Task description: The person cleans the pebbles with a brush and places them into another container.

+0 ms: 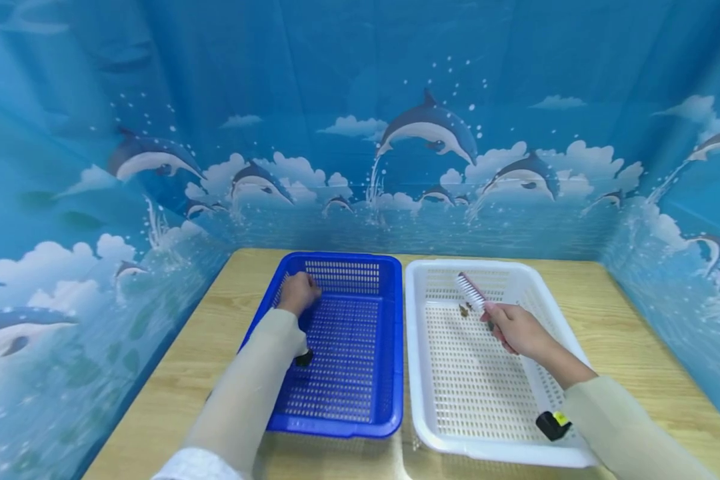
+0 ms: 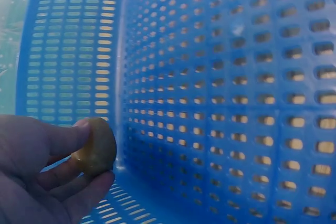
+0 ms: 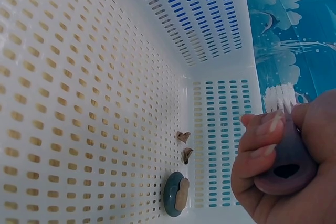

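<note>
Across the wooden bench [image 1: 180, 380], side by side with a narrow gap between them, stand two perforated baskets: a blue basket [image 1: 336, 426] on the left and a white basket [image 1: 498, 450] on the right. Toward the far end of the white one lie a blue-green oval piece [image 3: 170, 198], with a flat tan piece [image 3: 181, 194] against it, and beyond these two small brown scraps [image 3: 187, 155].

The pale left sleeve [image 1: 246, 383] slants over the blue basket's side, and the left hand [image 1: 299, 292] is low in its far left corner, thumb and fingers pinching a brown lump [image 2: 97, 150] (whether the lump touches the basket, I cannot tell). The right sleeve [image 1: 624, 420] comes in over the white basket's near right corner; the right hand [image 1: 512, 328] is clamped round the handle of a brush [image 1: 471, 291], above the basket. The hands are well apart.

Rounded and smooth, the lump has a dull yellowish-brown face. The brush has a mauve handle with a dark hole near its butt, then a row of white bristles reaching away from the fist. Behind everything hangs a blue backdrop [image 1: 336, 67] printed with leaping dolphins and clouds.
</note>
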The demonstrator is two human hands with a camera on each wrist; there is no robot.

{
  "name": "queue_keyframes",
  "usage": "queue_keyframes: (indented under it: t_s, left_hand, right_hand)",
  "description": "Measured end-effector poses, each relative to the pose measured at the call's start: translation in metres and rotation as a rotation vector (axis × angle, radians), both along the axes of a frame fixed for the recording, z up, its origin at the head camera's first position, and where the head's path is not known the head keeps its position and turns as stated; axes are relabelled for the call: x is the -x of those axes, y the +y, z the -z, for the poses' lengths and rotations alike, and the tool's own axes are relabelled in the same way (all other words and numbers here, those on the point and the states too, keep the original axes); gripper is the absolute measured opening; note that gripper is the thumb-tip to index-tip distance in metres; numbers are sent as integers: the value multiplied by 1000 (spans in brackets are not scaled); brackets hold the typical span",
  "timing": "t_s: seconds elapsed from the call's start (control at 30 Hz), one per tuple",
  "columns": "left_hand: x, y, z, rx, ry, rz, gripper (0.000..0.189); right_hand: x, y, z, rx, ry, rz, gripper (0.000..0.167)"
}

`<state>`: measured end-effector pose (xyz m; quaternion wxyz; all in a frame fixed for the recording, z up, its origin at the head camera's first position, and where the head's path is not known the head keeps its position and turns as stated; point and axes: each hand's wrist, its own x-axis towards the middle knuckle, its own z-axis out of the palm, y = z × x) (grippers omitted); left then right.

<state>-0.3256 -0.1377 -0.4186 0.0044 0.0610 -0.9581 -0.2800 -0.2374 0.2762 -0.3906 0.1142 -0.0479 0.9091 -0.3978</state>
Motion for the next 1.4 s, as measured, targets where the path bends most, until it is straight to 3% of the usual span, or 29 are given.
queue_keyframes:
  t_s: [0.2, 0.4, 0.53, 0.7, 0.93, 1.07, 1.23, 1.4]
  left_hand:
    - [0, 0, 8, 47, -12, 8, 41]
    - [1, 5, 11, 91, -35, -31, 29]
    - [-1, 10, 12, 182, -10, -9, 17]
    - [-5, 15, 13, 298, 41, 33, 18]
    - [-6, 16, 11, 345, -16, 69, 17]
    - [-6, 14, 0, 336, -27, 85, 16]
    - [-9, 27, -32, 307, -19, 115, 18]
    - [-10, 52, -60, 184, 0, 183, 30]
  right_hand:
    - [2, 1, 1, 9, -5, 5, 63]
    - [3, 2, 2, 5, -1, 5, 62]
    - [2, 2, 3, 4, 3, 5, 62]
    - [3, 3, 2, 9, 11, 3, 60]
    - [3, 5, 1, 0, 4, 8, 61]
    - [3, 7, -1, -14, 20, -6, 62]
    - [2, 14, -5, -32, 50, -11, 63]
    - [2, 17, -5, -36, 42, -10, 65]
